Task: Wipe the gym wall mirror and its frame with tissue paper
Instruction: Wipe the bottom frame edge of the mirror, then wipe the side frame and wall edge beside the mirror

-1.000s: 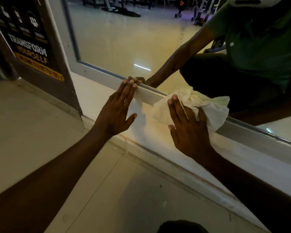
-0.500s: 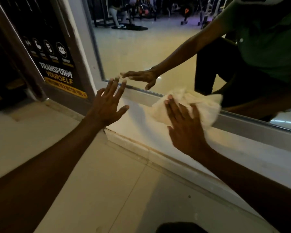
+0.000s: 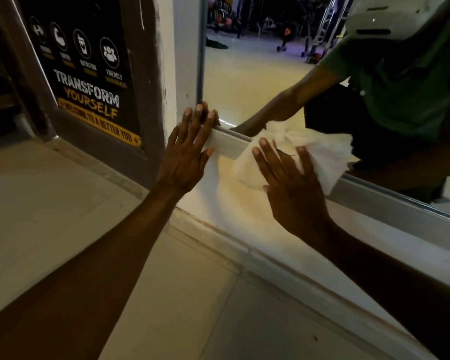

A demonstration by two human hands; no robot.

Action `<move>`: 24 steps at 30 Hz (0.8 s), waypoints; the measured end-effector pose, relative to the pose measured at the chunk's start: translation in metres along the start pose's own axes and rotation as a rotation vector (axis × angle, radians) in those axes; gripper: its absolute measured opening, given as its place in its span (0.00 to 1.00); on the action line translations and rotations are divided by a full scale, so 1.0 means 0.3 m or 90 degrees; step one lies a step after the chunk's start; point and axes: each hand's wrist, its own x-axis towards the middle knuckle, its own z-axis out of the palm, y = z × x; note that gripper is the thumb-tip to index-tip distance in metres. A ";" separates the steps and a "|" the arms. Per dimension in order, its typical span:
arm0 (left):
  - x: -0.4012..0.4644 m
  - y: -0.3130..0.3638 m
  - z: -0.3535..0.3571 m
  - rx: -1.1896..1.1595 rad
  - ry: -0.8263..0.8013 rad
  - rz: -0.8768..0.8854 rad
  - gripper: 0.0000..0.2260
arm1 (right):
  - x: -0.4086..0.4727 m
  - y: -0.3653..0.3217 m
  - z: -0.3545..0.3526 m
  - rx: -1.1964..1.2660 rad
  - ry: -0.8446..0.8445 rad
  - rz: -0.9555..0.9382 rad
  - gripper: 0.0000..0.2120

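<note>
Left of the mirror frame [image 3: 226,142] hangs a black "Transform Yourself" poster [image 3: 89,81]. My left hand [image 3: 186,154] lies flat on the frame's lower corner, grip open, holding nothing. Just right of it, my right hand [image 3: 291,185] presses crumpled tissue paper [image 3: 320,149] against the frame's bottom rail, fingers spread; the tissue perhaps touches the mirror [image 3: 250,81].
</note>
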 end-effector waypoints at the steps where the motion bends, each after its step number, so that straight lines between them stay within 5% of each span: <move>1: -0.002 -0.007 -0.001 -0.004 0.012 0.007 0.30 | -0.032 0.012 0.005 -0.004 0.000 0.003 0.39; 7: -0.003 -0.004 -0.061 -0.019 0.050 -0.026 0.27 | 0.209 -0.108 0.062 -0.120 0.048 -0.143 0.35; 11: 0.032 -0.001 -0.180 -0.014 0.151 -0.104 0.20 | 0.302 -0.095 0.011 -0.076 0.046 -0.184 0.41; 15: 0.169 -0.002 -0.393 -0.061 0.195 -0.207 0.17 | 0.350 0.010 -0.144 0.102 0.163 -0.111 0.38; 24: 0.796 0.173 -1.199 -0.216 0.027 -0.176 0.08 | 1.002 0.491 -0.872 0.443 0.230 0.085 0.26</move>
